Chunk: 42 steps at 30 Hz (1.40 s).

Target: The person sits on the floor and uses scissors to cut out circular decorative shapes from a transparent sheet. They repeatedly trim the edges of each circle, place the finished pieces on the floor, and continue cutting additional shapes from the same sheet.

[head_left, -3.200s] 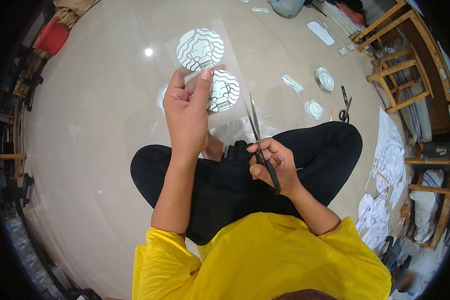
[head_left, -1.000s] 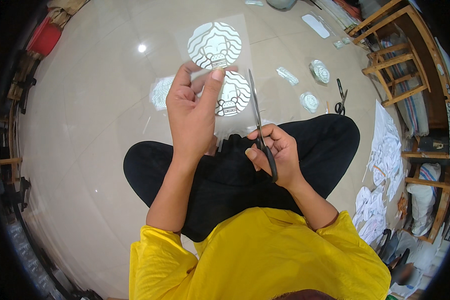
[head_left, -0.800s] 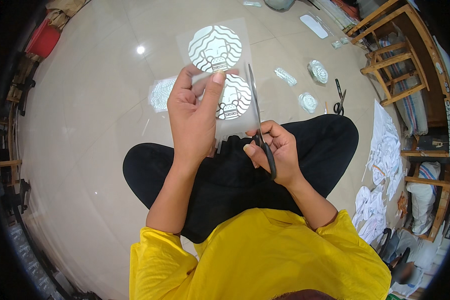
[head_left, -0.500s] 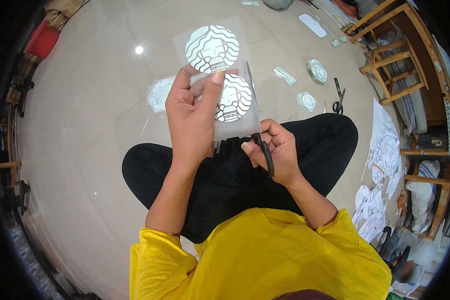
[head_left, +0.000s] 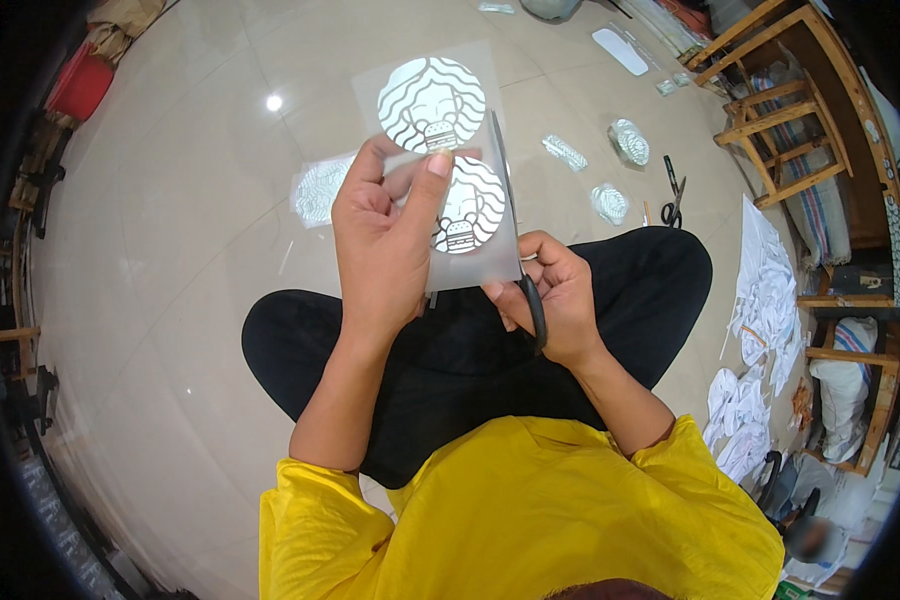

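A translucent sheet (head_left: 500, 265) bears two round white stickers with dark wavy line drawings, an upper sticker (head_left: 410, 85) and a lower sticker (head_left: 485, 205). My left hand (head_left: 390, 225) pinches it between thumb and fingers, covering part of the lower sticker's left side. Black-handled scissors (head_left: 537, 315) are in my right hand (head_left: 562, 290), its fingers closed about the handles. Their long blades point away from me along the sheet's right edge. Whether the blades are fully closed cannot be made out.
My crossed legs in black trousers (head_left: 630, 285) lie beneath the hands. On the tiled floor are a stack of clear sheets (head_left: 317, 192), several bundled stickers (head_left: 630, 142), another pair of scissors (head_left: 674, 208) and a heap of white scraps (head_left: 765, 290). Wooden frames (head_left: 785, 140) stand at the right.
The sheet has shifted slightly nearer and to the right with my left hand. The scissors' tips reach a little farther up along its right edge. Both hands keep their holds.
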Available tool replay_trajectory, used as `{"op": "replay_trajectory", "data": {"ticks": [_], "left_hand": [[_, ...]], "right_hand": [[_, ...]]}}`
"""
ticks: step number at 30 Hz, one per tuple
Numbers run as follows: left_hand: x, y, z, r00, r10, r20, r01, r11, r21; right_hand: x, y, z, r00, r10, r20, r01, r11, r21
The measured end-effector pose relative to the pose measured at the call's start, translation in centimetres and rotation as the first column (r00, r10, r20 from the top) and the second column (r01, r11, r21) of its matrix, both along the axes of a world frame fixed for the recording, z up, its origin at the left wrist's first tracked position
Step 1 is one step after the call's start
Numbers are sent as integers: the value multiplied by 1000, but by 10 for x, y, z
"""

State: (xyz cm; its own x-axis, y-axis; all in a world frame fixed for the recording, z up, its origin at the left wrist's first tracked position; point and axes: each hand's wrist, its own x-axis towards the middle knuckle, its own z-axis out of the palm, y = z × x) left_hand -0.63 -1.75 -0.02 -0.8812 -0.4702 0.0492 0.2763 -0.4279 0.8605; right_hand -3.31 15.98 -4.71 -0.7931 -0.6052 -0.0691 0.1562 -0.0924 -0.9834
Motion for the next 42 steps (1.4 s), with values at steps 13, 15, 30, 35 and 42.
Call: {"op": "replay_trajectory", "data": {"ticks": [13,15,30,35,42], "left_hand": [[3,4,3,998,-44,36,45,999,-15],[5,4,5,997,-46,57,47,999,-27],[4,12,0,998,-33,50,35,998,-51],[8,9,2,994,-88,59,90,995,-48],[9,-12,1,955,-220,198,244,964,-107]], "right_hand": [[-10,-2,-1,1000,-20,-2,20,998,-67],[-11,-6,4,999,-36,-3,35,997,-62],[-21,-15,15,994,-111,-11,110,990,-85],[-25,-13,28,995,-103,-19,103,995,-7],[-42,-9,31,969,-238,72,245,963,-115]]}}
